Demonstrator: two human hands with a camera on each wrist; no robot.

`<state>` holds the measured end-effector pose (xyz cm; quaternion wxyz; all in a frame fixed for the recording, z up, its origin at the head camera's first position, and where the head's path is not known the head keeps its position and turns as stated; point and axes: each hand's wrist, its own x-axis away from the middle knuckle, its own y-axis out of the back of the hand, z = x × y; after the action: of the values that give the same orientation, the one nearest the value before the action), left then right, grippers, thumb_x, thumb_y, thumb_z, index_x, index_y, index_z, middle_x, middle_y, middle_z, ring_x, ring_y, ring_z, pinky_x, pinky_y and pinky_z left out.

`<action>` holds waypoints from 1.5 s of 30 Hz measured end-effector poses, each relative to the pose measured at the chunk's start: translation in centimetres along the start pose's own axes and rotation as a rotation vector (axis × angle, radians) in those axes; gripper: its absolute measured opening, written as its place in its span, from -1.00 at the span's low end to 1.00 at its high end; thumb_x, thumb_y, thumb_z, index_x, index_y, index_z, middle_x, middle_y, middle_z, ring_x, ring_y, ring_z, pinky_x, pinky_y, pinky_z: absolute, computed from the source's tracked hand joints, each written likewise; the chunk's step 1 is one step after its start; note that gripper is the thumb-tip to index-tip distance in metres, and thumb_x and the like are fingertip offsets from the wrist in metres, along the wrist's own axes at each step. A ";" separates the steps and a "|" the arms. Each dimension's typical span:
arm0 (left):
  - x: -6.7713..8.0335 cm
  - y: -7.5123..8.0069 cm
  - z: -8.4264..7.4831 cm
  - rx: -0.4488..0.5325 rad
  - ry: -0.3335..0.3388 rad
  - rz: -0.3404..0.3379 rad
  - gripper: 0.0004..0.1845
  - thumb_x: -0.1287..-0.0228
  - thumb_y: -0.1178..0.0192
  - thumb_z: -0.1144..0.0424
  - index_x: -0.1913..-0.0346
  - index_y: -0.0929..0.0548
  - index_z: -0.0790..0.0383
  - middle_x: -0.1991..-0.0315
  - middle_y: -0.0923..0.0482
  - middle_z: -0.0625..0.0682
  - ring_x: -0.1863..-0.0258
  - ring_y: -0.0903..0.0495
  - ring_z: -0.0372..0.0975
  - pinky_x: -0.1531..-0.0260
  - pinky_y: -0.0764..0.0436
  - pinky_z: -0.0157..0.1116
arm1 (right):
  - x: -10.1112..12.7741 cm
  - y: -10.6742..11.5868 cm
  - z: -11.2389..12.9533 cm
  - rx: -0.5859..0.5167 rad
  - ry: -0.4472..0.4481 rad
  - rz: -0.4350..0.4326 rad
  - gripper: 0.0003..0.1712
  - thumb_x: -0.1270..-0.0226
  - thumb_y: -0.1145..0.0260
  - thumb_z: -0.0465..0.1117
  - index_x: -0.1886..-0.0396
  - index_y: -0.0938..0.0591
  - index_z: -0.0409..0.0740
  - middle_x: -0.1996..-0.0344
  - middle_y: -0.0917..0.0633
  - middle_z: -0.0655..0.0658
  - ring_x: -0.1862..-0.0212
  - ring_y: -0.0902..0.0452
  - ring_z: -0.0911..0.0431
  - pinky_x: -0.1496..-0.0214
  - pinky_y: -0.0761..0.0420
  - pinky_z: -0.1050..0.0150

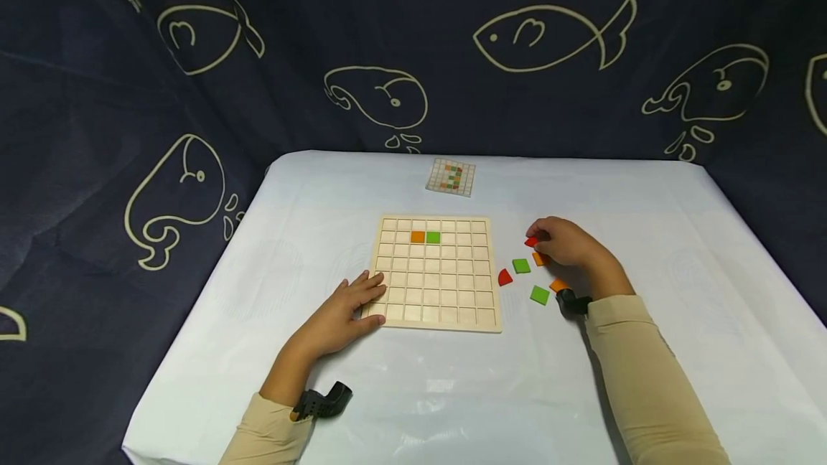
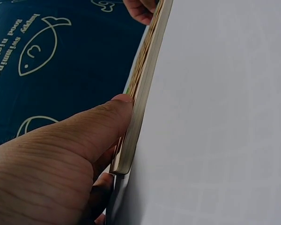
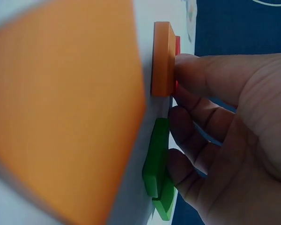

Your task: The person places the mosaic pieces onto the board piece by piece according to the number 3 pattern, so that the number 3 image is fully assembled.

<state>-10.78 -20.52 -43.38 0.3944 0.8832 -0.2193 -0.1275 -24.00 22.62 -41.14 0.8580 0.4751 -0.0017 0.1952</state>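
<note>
A wooden grid board (image 1: 439, 300) lies mid-table with one orange tile (image 1: 417, 237) and one green tile (image 1: 433, 237) side by side in its second row. My left hand (image 1: 368, 300) rests flat on the board's near-left corner; in the left wrist view its thumb (image 2: 100, 124) lies against the board's edge (image 2: 141, 89). Right of the board, my right hand (image 1: 538, 238) curls over a red tile (image 1: 530, 241) and pinches it. In the right wrist view the thumb (image 3: 201, 75) touches that red tile (image 3: 177, 44) behind an orange tile (image 3: 163, 58).
Loose tiles lie right of the board: green (image 1: 520, 265), red (image 1: 505, 278), orange (image 1: 558, 284), green (image 1: 539, 295). A small pattern card (image 1: 451, 176) sits at the far side. The white table (image 1: 310, 235) is ringed by a dark fish-print curtain (image 1: 194, 77).
</note>
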 end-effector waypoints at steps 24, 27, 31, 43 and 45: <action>0.1 0.2 -0.1 -0.001 -0.010 -0.006 -0.36 -0.33 -0.32 0.10 -0.38 -0.45 0.34 -0.49 -0.22 0.09 -0.53 -0.01 0.00 -0.44 0.14 0.18 | -0.5 -0.1 0.3 -0.010 -0.058 -0.023 -0.72 -0.37 -0.13 -0.44 -0.05 -0.55 -0.34 0.04 -0.57 -0.32 0.03 -0.41 -0.18 -0.16 -0.46 -0.15; 0.0 0.2 -0.1 -0.005 -0.010 -0.003 -0.36 -0.34 -0.32 0.11 -0.38 -0.45 0.34 -0.49 -0.22 0.09 -0.53 -0.01 0.00 -0.44 0.13 0.18 | -0.5 -0.1 0.3 -0.009 -0.058 -0.019 -0.69 -0.37 -0.11 -0.45 -0.07 -0.56 -0.33 0.03 -0.58 -0.33 0.02 -0.41 -0.18 -0.18 -0.45 -0.16; 0.1 0.1 0.0 -0.011 -0.007 0.006 -0.36 -0.35 -0.31 0.10 -0.38 -0.45 0.33 -0.49 -0.21 0.10 -0.53 0.00 0.00 -0.44 0.13 0.17 | -0.4 -0.1 0.3 -0.021 -0.082 -0.012 -0.69 -0.39 -0.15 -0.40 -0.10 -0.55 -0.33 -0.01 -0.55 -0.34 0.01 -0.40 -0.18 -0.19 -0.45 -0.16; 0.1 0.0 0.0 -0.014 -0.006 0.004 -0.36 -0.34 -0.31 0.11 -0.38 -0.45 0.34 -0.49 -0.21 0.09 -0.53 -0.01 -0.01 -0.45 0.13 0.17 | -0.6 -0.3 0.1 -0.011 -0.038 -0.015 -0.73 -0.38 -0.22 -0.37 -0.05 -0.59 -0.30 0.05 -0.57 -0.30 0.04 -0.42 -0.15 -0.13 -0.47 -0.13; 0.1 0.1 -0.1 -0.015 -0.007 0.005 -0.36 -0.34 -0.32 0.11 -0.38 -0.45 0.34 -0.49 -0.21 0.10 -0.53 -0.01 0.00 -0.44 0.13 0.17 | -0.6 -0.3 0.1 -0.010 -0.041 -0.018 -0.73 -0.38 -0.26 -0.32 -0.04 -0.60 -0.29 0.06 -0.58 -0.29 0.05 -0.43 -0.14 -0.12 -0.48 -0.12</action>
<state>-10.69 -20.55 -43.26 0.4005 0.8793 -0.2218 -0.1313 -24.38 22.17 -41.45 0.8618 0.4749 -0.0159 0.1778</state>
